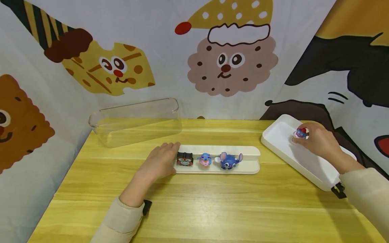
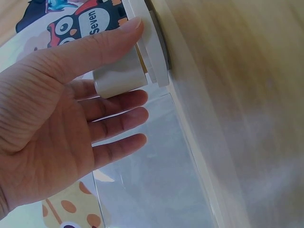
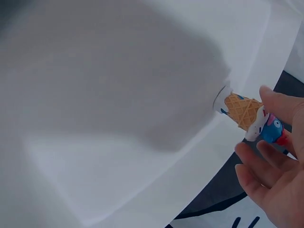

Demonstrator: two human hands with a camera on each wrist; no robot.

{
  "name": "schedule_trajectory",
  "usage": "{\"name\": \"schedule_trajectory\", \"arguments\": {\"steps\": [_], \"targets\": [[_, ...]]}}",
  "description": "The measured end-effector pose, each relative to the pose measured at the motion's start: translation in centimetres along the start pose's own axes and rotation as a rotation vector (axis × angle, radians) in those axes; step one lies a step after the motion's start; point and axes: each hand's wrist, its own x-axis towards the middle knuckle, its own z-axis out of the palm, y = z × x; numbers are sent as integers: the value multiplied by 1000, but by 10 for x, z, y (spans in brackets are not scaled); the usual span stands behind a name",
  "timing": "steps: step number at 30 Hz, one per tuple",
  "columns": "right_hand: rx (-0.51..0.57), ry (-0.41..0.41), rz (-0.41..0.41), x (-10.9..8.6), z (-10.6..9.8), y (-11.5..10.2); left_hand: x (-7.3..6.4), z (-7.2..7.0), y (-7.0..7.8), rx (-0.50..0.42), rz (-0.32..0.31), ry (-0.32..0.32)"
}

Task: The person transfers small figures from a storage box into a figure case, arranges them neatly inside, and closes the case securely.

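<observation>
My left hand (image 1: 161, 161) grips the left end of a cream-white two-level display stand (image 1: 251, 167), thumb on its front edge and fingers behind. Three figurines stand on it in a row: a dark one with an owl-like face (image 1: 185, 159), a small blue-and-pink one (image 1: 205, 159) and a blue big-eared one (image 1: 230, 161). To the right, my right hand (image 1: 322, 141) pinches an ice-cream-cone figurine (image 3: 244, 111) by its blue-and-red top. The cone's white base is over a shallow white tray (image 1: 278, 133); whether it touches the tray floor I cannot tell.
A clear plastic cover (image 1: 143, 130) lies at the back left of the wooden table (image 1: 212, 206). Behind the table hangs a cloth (image 1: 170, 57) printed with cartoon biscuits and cheese. The white tray sits at an angle on the right, close to the cloth.
</observation>
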Motion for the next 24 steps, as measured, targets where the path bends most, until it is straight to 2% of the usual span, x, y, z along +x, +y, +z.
{"name": "schedule_trajectory", "arguments": {"steps": [8, 14, 20, 24], "targets": [[54, -4, -10, -2, 0, -2, -2, -2, 2, -19, -13, -13], [61, 28, -5, -9, -7, -5, -2, -2, 2, -2, -2, -5], [78, 23, 14, -14, -15, -8, 0, 0, 1, 15, 13, 17], [89, 59, -11, -18, -19, -10, 0, 0, 0, 20, 25, 35]]}}
